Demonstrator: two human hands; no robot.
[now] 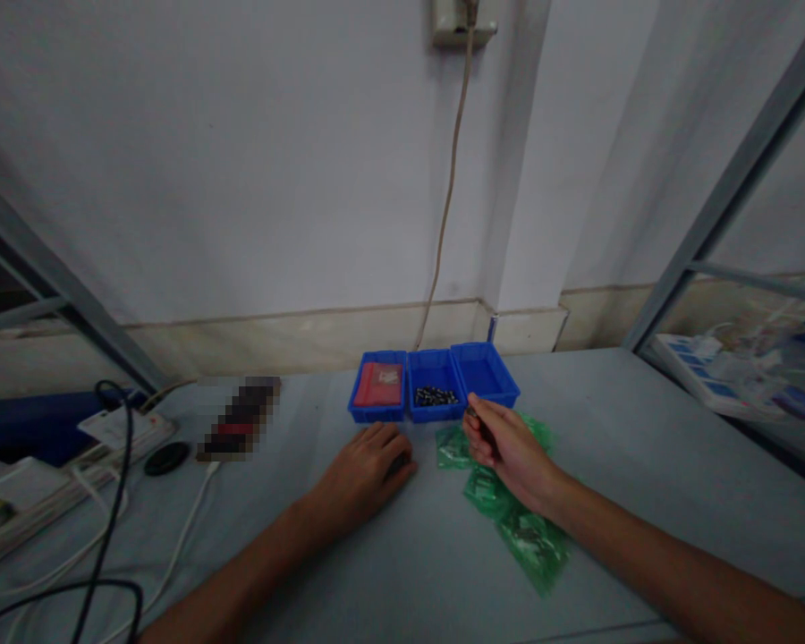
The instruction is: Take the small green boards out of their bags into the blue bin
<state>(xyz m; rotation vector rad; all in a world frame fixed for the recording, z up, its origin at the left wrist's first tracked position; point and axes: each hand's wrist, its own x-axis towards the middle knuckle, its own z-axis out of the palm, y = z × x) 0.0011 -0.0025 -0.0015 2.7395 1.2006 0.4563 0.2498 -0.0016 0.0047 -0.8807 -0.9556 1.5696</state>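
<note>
My left hand (374, 465) rests on the table in front of the blue bins, fingers loosely bent, thumb apart from them, nothing visible in it. My right hand (506, 447) is raised over green plastic bags (533, 541), its thumb and forefinger pinched on a tiny thing too small to name. Just behind the hands stand three blue bins in a row. The left bin (377, 415) holds a red packet (378, 385). In the middle bin (433, 365) lies a heap of small dark and shiny metal parts (435, 396). The right bin (484, 371) shows only its bare floor.
At the left lie a pixelated phone-like object (241, 420) with a white cable (191, 528), a round black disc (167, 458), power strips and a black cable (124, 483). Metal frames flank the table. A wall with a hanging cord (451, 179) rises behind.
</note>
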